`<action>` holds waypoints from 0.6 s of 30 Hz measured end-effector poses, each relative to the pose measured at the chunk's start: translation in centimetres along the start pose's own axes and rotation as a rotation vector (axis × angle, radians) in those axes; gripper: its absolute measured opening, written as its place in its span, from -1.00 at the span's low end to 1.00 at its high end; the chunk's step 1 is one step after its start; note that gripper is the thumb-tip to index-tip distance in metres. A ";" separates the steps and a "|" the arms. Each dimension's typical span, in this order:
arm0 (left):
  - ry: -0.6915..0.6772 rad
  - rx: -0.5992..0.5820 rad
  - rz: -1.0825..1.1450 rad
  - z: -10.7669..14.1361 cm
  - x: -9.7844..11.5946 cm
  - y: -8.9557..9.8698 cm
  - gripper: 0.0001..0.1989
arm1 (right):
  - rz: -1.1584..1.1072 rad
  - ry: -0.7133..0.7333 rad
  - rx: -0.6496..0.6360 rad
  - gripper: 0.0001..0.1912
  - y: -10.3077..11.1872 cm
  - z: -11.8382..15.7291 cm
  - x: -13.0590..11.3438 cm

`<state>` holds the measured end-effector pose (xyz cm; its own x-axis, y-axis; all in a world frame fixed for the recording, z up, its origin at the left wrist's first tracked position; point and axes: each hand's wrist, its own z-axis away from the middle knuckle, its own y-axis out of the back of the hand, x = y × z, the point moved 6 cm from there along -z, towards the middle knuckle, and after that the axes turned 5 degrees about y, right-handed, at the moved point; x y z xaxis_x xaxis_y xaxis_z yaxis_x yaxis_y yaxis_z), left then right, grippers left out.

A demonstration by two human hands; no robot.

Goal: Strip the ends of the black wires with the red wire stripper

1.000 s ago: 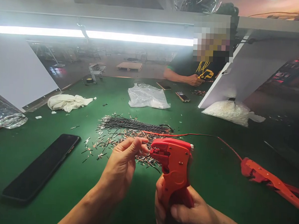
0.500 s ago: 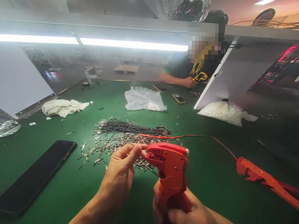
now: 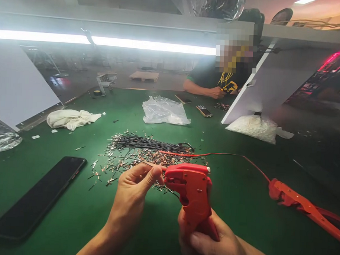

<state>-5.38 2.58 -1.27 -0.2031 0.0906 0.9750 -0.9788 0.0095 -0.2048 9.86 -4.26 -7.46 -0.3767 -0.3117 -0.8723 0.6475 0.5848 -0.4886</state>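
My left hand point(image 3: 133, 189) pinches a thin dark wire point(image 3: 143, 162) between thumb and forefinger, right at the nose of a wire stripper. My right hand point(image 3: 208, 236) is wrapped round the grip of that red and orange wire stripper point(image 3: 197, 188), whose jaws face left. Whether the wire's tip sits inside the jaws is hidden by my fingers. Just beyond both hands lies a bundle of black wires point(image 3: 149, 143) with bare ends, and in front of it a scatter of short wire offcuts point(image 3: 115, 166).
A second red stripper point(image 3: 303, 206) lies at right, a red cord point(image 3: 222, 154) reaching it. A phone point(image 3: 39, 197) lies at left. Farther back are a white cloth point(image 3: 72, 119), a clear plastic bag point(image 3: 166, 111) and a filled bag point(image 3: 252, 128). A co-worker point(image 3: 205, 84) sits opposite.
The stripper in my right hand has shifted slightly left, and my left hand with it. More of the wire shows behind my left fingers. The view has tilted a little.
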 end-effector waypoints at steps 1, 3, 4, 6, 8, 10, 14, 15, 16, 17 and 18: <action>-0.002 0.000 -0.009 -0.1 -0.1 0.0 -0.69 | -0.004 0.014 0.033 -0.71 0.1 0.0 -0.1; 0.000 -0.006 -0.020 -0.2 -0.2 0.0 -0.68 | 0.004 0.039 0.071 -0.67 0.2 0.1 -0.3; 0.002 -0.011 -0.022 -0.2 -0.2 0.0 -0.68 | 0.022 0.048 0.072 -0.66 0.1 0.1 -0.4; 0.013 -0.018 -0.021 -0.2 -0.3 -0.1 -0.67 | 0.060 0.062 0.055 -0.63 -0.1 0.1 -0.4; 0.020 -0.017 -0.022 -0.1 -0.3 -0.2 -0.68 | 0.059 0.090 0.077 -0.62 -0.1 0.0 -0.5; 0.027 -0.011 -0.024 0.0 -0.3 -0.2 -0.67 | 0.031 0.123 0.125 -0.60 0.1 -0.1 -0.6; 0.053 -0.028 -0.018 0.0 -0.6 -0.3 -0.66 | 0.013 0.077 0.091 -0.54 -0.1 -0.3 -0.1; 0.060 -0.032 -0.021 0.0 -0.7 -0.3 -0.66 | -0.001 0.064 0.098 -0.53 0.0 -0.3 0.0; 0.067 -0.032 -0.024 0.0 -0.8 -0.3 -0.65 | -0.024 0.062 0.113 -0.52 0.1 -0.3 0.1; 0.070 -0.028 -0.027 0.0 -0.8 -0.3 -0.64 | -0.053 0.066 0.125 -0.52 0.2 -0.3 0.1; 0.073 -0.022 -0.027 -0.1 -0.8 -0.3 -0.63 | -0.084 0.073 0.130 -0.53 0.2 -0.3 0.0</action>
<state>-4.96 2.58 -2.00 -0.1733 0.1624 0.9714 -0.9828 0.0350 -0.1812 9.78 -3.93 -7.53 -0.4774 -0.2974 -0.8269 0.6902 0.4555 -0.5623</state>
